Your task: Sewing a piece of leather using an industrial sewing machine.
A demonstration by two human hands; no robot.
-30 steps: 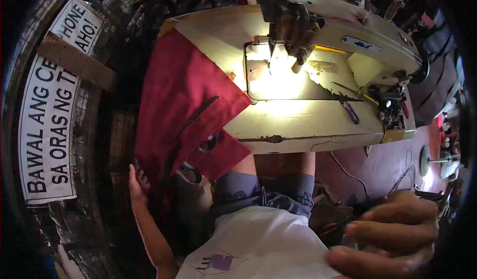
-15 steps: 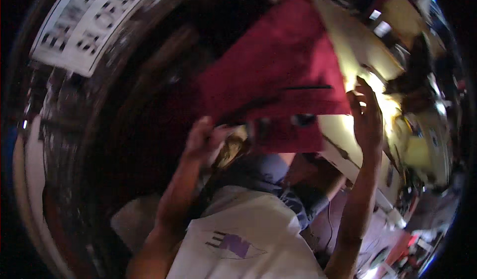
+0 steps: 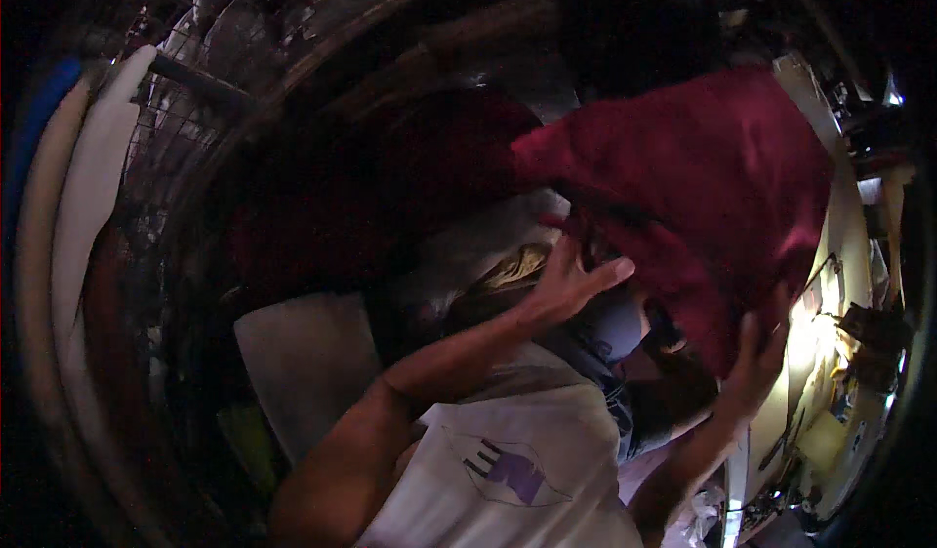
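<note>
A dark red cloth [image 3: 703, 167] lies over a pale tabletop [image 3: 849, 211] in front of me, its near part folded and hanging toward my lap. Just below the cloth's left edge is my left hand [image 3: 574, 283], thumb stretched away from the fingers. No held thing shows in it, though its fingertips are in shadow. My right hand [image 3: 756, 358] rests against the cloth's near right edge, with its fingers extended and thumb apart. The part of the cloth under those fingers is hidden.
A bright lamp glow [image 3: 808, 338] lights the table on the right, beside a dark machine-like shape [image 3: 872, 331]. A pale grey panel [image 3: 307, 363] stands at my left. Beneath my left hand's side lies a crumpled yellowish bundle [image 3: 515, 267]. Tall rolls or boards [image 3: 98, 187] lean at far left.
The view has swung, so the scene sits further right. The cloth, flatter before, is now more folded at its near part. My left hand came closer to it; my right hand moved onto its near edge.
</note>
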